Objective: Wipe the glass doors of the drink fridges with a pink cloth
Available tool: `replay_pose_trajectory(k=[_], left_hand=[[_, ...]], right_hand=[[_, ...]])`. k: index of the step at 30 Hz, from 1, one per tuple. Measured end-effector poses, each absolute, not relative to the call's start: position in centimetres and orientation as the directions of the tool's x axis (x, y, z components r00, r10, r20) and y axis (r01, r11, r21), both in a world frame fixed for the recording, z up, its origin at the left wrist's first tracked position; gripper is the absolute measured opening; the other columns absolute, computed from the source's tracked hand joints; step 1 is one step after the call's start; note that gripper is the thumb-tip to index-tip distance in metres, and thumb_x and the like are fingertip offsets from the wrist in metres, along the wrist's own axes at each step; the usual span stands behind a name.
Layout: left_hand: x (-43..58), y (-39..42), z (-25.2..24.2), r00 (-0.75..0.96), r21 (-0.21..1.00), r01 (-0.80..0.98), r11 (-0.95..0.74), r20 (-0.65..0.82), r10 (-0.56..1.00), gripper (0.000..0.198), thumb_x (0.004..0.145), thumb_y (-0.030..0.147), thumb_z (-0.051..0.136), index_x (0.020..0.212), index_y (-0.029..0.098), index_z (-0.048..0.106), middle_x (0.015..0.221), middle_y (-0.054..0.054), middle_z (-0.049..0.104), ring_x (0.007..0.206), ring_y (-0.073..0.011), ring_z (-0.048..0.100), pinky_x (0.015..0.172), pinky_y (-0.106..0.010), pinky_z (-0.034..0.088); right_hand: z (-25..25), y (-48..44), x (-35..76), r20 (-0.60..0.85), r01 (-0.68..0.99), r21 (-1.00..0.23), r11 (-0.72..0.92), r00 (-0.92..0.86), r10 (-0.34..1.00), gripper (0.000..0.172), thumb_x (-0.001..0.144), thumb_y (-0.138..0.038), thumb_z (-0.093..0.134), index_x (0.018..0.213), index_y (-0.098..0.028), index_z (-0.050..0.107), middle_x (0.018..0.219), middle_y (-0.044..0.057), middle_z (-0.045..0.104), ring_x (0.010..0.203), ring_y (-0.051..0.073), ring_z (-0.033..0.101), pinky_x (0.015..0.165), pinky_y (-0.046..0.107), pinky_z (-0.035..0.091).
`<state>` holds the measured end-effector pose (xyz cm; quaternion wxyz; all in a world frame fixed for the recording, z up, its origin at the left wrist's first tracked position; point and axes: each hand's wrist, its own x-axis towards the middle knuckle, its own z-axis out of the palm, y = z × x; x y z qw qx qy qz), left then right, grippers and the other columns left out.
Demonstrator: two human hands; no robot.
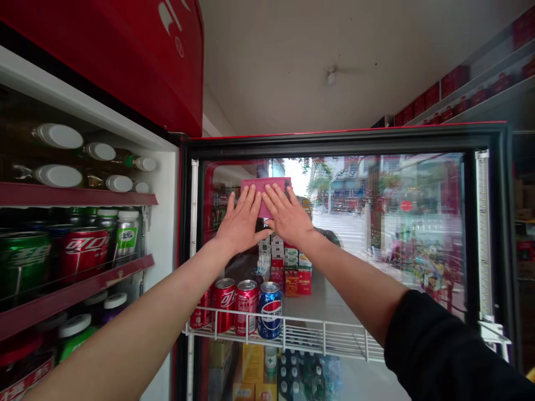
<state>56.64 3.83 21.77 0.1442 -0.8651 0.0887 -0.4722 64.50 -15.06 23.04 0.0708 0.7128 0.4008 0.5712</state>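
Against the inner glass (401, 239) of an open fridge door, a pink rectangular cloth (264, 210) lies flat under both hands. My left hand (240, 223) has its fingers stretched out over the cloth's left part, with the thumb spread. My right hand (288, 217) lies flat over the right part, fingers extended and angled up to the left. Below the hands, a blue Pepsi can (270, 312) and several red cola cans (224, 306) stand on the door's white wire rack (324, 334). The palms hide some of the cloth.
To the left, fridge shelves (75, 195) hold bottles with white caps and several cans. The black door frame (334, 146) surrounds the glass. Boxes (298, 283) and a street show through or in the glass. Shelves with red boxes (455, 81) line the upper right.
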Motion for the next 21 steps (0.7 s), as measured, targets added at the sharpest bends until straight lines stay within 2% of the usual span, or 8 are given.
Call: replay_pose_trajectory(k=[3, 7, 9, 16, 21], left_hand=[[56.5, 2.5, 21.7, 0.536, -0.32, -0.049, -0.946, 0.791, -0.296, 0.113, 0.099, 0.069, 0.059, 0.179, 0.005, 0.012, 0.189, -0.022, 0.003, 0.177, -0.0389, 0.001, 0.141, -0.066, 0.0], [56.5, 2.4, 21.6, 0.518, -0.319, -0.066, -0.946, 0.799, -0.306, 0.104, 0.099, 0.054, 0.059, 0.18, 0.008, 0.012, 0.189, -0.021, 0.004, 0.177, -0.0383, 0.003, 0.142, -0.066, 0.004], [56.7, 3.4, 21.7, 0.507, -0.324, -0.055, -0.944, 0.806, -0.306, 0.1, 0.099, 0.048, 0.056, 0.179, 0.007, 0.014, 0.189, -0.021, 0.005, 0.177, -0.0376, 0.004, 0.142, -0.065, 0.004], [56.7, 8.7, 22.8, 0.488, -0.313, 0.077, -0.947, 0.84, -0.238, 0.096, 0.1, 0.047, 0.048, 0.177, -0.002, 0.018, 0.187, -0.025, 0.009, 0.176, -0.0402, 0.008, 0.141, -0.066, 0.005], [56.6, 8.3, 23.2, 0.518, -0.304, 0.103, -0.947, 0.829, -0.21, 0.105, 0.098, 0.06, 0.053, 0.177, 0.0, 0.018, 0.187, -0.025, 0.008, 0.176, -0.0424, 0.009, 0.141, -0.066, 0.01]], right_hand=[[22.5, -16.0, 64.1, 0.789, 0.515, 0.507, -0.691, 0.045, 0.613, 0.079, 0.11, -0.042, 0.048, 0.177, -0.004, 0.029, 0.186, 0.018, 0.015, 0.176, 0.037, 0.006, 0.144, 0.066, 0.005], [21.6, -14.4, 62.8, 0.853, 0.497, 0.397, -0.772, 0.11, 0.509, 0.079, 0.109, -0.04, 0.051, 0.172, 0.005, 0.035, 0.185, 0.024, 0.014, 0.176, 0.04, 0.004, 0.143, 0.064, 0.012], [21.6, -12.8, 62.2, 0.865, 0.495, 0.366, -0.788, 0.131, 0.484, 0.078, 0.11, -0.04, 0.052, 0.172, 0.004, 0.035, 0.185, 0.023, 0.013, 0.176, 0.04, 0.003, 0.143, 0.064, 0.013], [24.4, -7.2, 60.9, 0.791, 0.479, 0.437, -0.761, 0.197, 0.579, 0.085, 0.111, -0.048, 0.057, 0.175, 0.001, 0.029, 0.186, 0.021, 0.012, 0.176, 0.039, 0.01, 0.145, 0.06, 0.01], [25.1, -7.8, 61.5, 0.78, 0.507, 0.464, -0.726, 0.155, 0.607, 0.085, 0.111, -0.048, 0.057, 0.175, 0.001, 0.03, 0.186, 0.021, 0.011, 0.176, 0.037, 0.008, 0.145, 0.058, 0.007]])
